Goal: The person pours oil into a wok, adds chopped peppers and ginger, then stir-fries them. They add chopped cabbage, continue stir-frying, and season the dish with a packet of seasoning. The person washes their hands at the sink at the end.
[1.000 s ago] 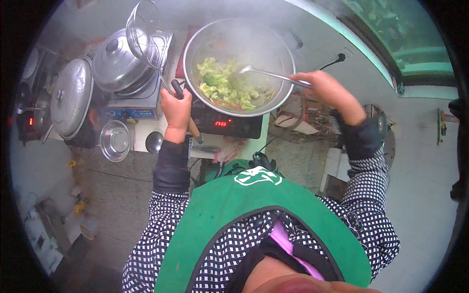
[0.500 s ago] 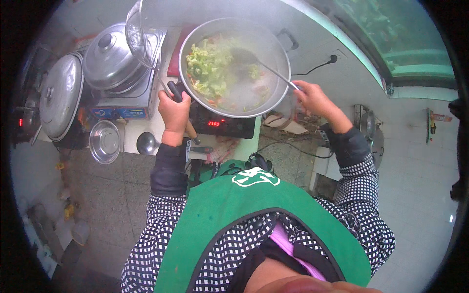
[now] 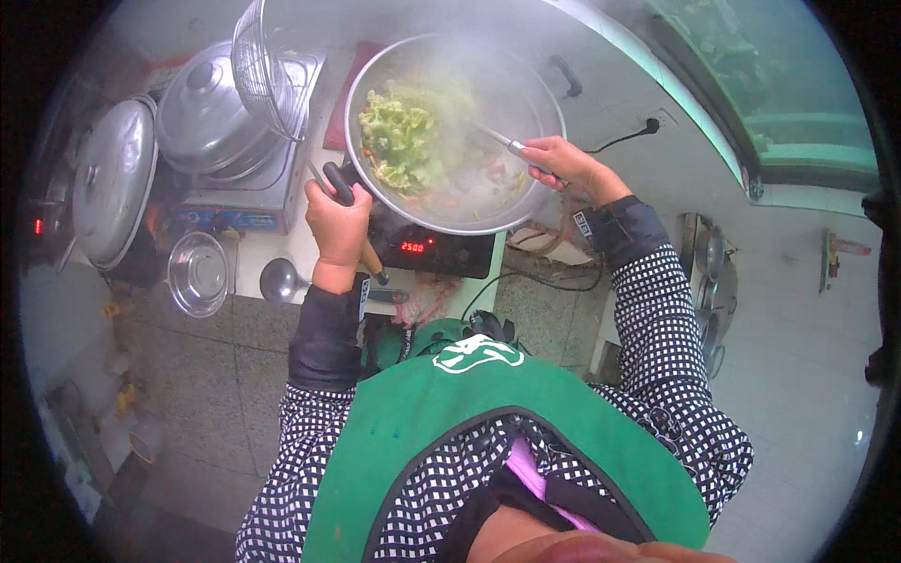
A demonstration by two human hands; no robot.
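My right hand (image 3: 569, 167) is closed round the grip of a long-handled metal spatula (image 3: 498, 137). Its head is lost in steam inside a wide grey wok (image 3: 361, 178). Pale green chopped vegetables (image 3: 402, 141) are heaped at the wok's left side, with orange bits beneath them. On the left, my left hand (image 3: 340, 223) wraps the wooden handle (image 3: 374, 265) of a wire mesh strainer (image 3: 255, 75), whose basket is raised beside the wok. A black wok handle (image 3: 338, 184) shows at that hand's thumb; whether the fingers grip it too, I cannot tell.
The wok sits on a black induction cooker (image 3: 441, 251) with a lit red display. Left of it are a lidded pot (image 3: 211, 122) on a gas stove, a large lid (image 3: 114, 188), a steel bowl (image 3: 198, 274) and a ladle (image 3: 280, 280). A power cable (image 3: 554, 281) hangs at right.
My right hand has moved left and slightly up over the wok's rim with the spatula. The spatula's head, visible before, is hidden by steam. My left hand stays nearly in place.
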